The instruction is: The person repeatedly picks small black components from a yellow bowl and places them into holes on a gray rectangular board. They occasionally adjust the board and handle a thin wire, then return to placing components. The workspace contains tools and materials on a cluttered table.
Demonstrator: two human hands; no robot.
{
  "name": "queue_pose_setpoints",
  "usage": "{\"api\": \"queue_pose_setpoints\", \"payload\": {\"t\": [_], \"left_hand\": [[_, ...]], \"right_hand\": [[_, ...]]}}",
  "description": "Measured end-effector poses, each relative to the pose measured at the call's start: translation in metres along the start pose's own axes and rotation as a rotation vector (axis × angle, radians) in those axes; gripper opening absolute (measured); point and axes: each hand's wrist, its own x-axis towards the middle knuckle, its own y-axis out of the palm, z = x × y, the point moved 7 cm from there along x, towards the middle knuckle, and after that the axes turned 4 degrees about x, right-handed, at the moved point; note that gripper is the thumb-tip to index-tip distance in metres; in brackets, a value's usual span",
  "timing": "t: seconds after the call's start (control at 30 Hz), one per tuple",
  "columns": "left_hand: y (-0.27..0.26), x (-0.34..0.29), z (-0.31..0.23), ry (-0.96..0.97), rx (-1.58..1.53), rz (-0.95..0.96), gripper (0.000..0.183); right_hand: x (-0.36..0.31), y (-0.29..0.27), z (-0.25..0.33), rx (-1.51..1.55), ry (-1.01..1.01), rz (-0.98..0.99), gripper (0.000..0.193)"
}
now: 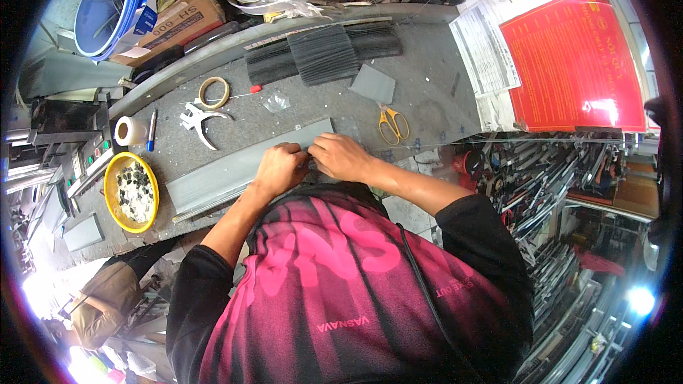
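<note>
My left hand point(283, 166) and my right hand point(341, 157) are side by side at the near edge of the bench, almost touching, both with fingers curled closed. Whatever is pinched between the fingers is hidden or too small to name. Just beyond them lies a long flat grey strip point(249, 163), slanting from lower left to upper right, its right end close to my knuckles. Thin pale threads point(420, 146) stretch rightward from near my right hand. Yellow-handled scissors point(393, 126) rest to the right of the strip, with a small grey sheet point(373, 84) at their tips.
Dark pleated mesh point(322, 53) lies at the back. On the left are white pliers point(203, 124), a tape ring point(213, 92), a white roll point(131, 131), a blue pen point(152, 131) and a yellow basin point(112, 199) of small black and white parts. Another person point(107, 306) is lower left.
</note>
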Motion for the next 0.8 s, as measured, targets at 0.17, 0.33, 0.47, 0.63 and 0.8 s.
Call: {"api": "queue_pose_setpoints", "payload": {"t": [0.17,0.33,0.47,0.63,0.8], "left_hand": [[-0.002,-0.001,0.001,-0.023,-0.024,0.006,0.021],[-0.003,0.000,0.008,-0.067,-0.093,0.005,0.024],[-0.001,0.001,0.009,-0.043,-0.100,0.030,0.026],[-0.001,0.002,0.011,-0.002,-0.167,0.010,0.027],[0.001,0.006,0.018,-0.003,-0.277,-0.026,0.024]], "right_hand": [[0.002,0.002,0.000,-0.009,-0.035,0.029,0.020],[0.002,0.008,-0.003,-0.003,-0.117,0.056,0.016],[0.001,0.010,-0.006,-0.001,-0.138,0.073,0.012],[0.004,0.008,-0.007,0.030,-0.133,0.108,0.011],[0.011,0.004,-0.009,0.078,-0.144,0.110,0.014]]}}
